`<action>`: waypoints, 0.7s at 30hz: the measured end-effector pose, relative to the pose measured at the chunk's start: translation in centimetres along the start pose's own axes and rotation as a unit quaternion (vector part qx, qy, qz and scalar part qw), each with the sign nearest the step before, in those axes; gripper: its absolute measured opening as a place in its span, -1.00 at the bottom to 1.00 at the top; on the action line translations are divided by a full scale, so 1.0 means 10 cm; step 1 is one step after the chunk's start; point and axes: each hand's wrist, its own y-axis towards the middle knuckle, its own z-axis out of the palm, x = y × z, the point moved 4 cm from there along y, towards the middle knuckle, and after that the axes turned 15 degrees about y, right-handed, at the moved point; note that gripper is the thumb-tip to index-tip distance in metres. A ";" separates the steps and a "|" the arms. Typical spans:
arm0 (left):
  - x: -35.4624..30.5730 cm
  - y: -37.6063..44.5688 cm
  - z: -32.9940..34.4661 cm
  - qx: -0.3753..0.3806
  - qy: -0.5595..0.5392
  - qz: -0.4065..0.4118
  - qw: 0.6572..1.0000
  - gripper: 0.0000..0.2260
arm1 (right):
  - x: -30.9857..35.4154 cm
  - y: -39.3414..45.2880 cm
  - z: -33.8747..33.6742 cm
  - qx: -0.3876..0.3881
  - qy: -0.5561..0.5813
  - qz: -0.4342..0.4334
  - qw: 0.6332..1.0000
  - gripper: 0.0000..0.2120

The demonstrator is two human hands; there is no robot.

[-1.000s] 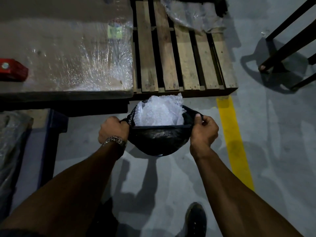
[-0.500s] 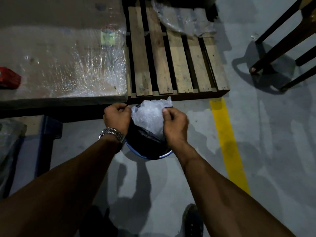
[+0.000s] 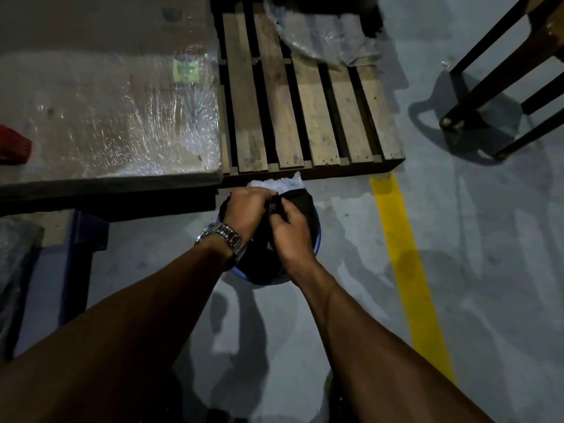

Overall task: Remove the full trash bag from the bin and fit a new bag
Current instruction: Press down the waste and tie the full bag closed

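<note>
Both hands (image 3: 268,215) now meet, pinching trash bag (image 3: 300,206) mouth closed.

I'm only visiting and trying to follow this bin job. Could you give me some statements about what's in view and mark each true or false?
1. Both hands grip the black trash bag at its top. True: left hand, right hand.
2. The bag already lies on the wooden pallet. False: it still sits in the blue bin.
3. A wristwatch is on the left wrist. True.
4. The floor stripe is red. False: it is yellow.
5. White plastic shows above the bag. True.
</note>
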 end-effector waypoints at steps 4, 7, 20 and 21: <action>-0.04 -0.02 0.05 0.022 0.048 0.023 0.998 -0.84 | 0.05 0.02 -0.08 -0.034 -0.043 -0.012 0.998 -0.74; -0.04 -0.01 0.07 0.007 0.174 0.103 0.979 -0.73 | 0.06 0.01 -0.11 -0.059 -0.087 -0.018 0.994 -0.75; -0.17 -0.02 0.07 -0.056 0.561 0.238 0.791 -0.77 | 0.06 -0.16 -0.41 -0.147 0.034 -0.074 0.986 -0.84; -0.17 -0.02 0.05 -0.068 0.552 0.230 0.799 -0.76 | -0.02 -0.17 -0.48 -0.190 0.086 -0.056 0.976 -0.85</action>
